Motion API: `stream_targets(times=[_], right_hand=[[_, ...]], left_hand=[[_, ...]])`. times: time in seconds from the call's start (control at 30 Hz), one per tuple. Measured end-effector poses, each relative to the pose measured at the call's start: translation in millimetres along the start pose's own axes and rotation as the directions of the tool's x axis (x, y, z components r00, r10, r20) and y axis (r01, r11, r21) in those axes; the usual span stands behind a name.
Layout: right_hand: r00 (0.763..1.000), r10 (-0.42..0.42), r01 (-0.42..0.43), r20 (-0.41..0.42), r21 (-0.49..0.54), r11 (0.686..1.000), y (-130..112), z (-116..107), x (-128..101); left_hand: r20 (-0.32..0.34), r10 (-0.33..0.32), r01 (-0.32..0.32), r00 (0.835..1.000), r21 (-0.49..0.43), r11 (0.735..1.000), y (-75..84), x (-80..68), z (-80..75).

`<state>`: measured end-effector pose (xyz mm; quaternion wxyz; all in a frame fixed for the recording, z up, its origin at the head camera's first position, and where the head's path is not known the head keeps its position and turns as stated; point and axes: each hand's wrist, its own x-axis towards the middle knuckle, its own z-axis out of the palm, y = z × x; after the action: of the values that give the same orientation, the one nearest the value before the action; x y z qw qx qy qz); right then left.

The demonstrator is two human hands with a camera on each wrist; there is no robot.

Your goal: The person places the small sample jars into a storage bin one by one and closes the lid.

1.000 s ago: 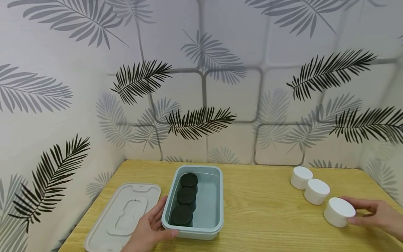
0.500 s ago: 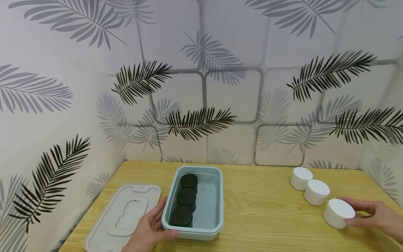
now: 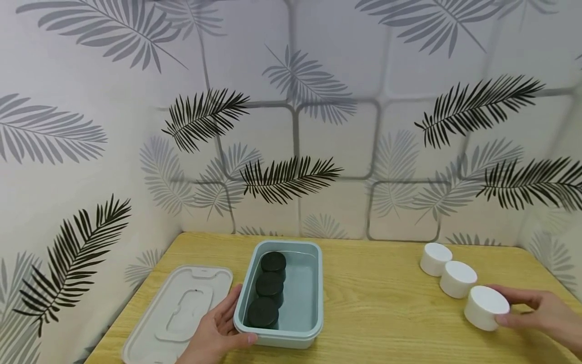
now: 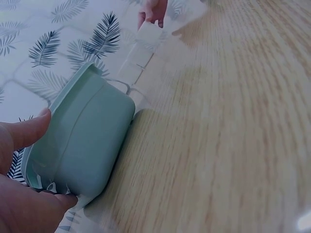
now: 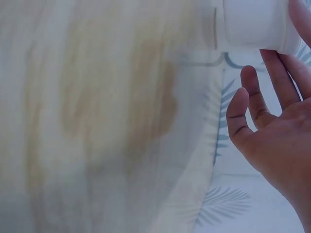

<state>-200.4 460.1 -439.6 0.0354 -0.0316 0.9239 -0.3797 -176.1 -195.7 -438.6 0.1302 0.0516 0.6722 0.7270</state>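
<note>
Wooden tabletop (image 3: 386,308) against leaf-patterned walls. Left hand (image 3: 217,331) grips the near corner of the teal container (image 3: 313,298); only the head view shows three black discs (image 3: 269,284) inside. Right hand (image 3: 541,314) grasps the nearest white jar (image 3: 484,307), blurred in its wrist view.

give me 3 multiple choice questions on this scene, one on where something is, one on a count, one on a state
1. Where does the lid lie?
A. on the container
B. on the table, left of the container
C. by the white jars

2. How many black jars stand in the container?
A. two
B. three
C. five

3. What is the right hand doing?
A. gripping the nearest white jar
B. resting flat on the table
C. holding the lid

Answers: 1 B, the lid lies flat beside the open container. 2 B, three black tops in a row. 3 A, thumb and fingers sit on that jar's side.
</note>
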Motion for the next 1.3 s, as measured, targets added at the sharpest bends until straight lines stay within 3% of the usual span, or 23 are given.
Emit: stream_targets(times=[0.17, 0.33, 0.5, 0.57, 0.8, 1.0, 1.3], right_hand=[[0.999, -0.043, 0.043, -0.016, 0.031, 0.999, -20.8, 1.6, 2.6], [0.999, -0.032, 0.033, -0.020, 0.029, 0.999, -49.3, 5.6, 7.0], [0.994, -0.107, 0.109, -0.021, 0.083, 0.991, -78.6, 14.6, 19.3], [0.989, -0.150, 0.150, -0.014, 0.117, 0.982, -90.4, 17.4, 26.1], [0.985, -0.173, 0.163, 0.027, 0.214, 0.963, -139.4, 30.7, 53.6], [0.963, -0.269, 0.262, -0.008, 0.269, 0.927, -175.9, 52.9, 76.7], [0.939, -0.345, 0.326, -0.003, 0.336, 0.884, -214.7, 87.5, 104.9]], left_hand=[[0.004, 0.004, -0.004, 1.000, -0.003, 1.000, -1.0, 0.3, 0.1], [0.008, 0.003, -0.003, 1.000, -0.001, 1.000, -2.1, 0.5, -0.9], [0.008, -0.005, 0.005, 1.000, 0.001, 1.000, -3.1, 0.2, -2.0], [0.007, -0.002, 0.002, 1.000, -0.002, 1.000, -3.3, 0.0, -2.2], [0.005, 0.010, -0.010, 1.000, -0.015, 1.000, -1.0, -1.5, -0.1], [0.012, -0.006, 0.006, 1.000, -0.026, 1.000, -0.6, -0.8, -0.2], [0.020, 0.001, -0.001, 1.000, -0.028, 1.000, -1.1, -1.3, -1.9]])
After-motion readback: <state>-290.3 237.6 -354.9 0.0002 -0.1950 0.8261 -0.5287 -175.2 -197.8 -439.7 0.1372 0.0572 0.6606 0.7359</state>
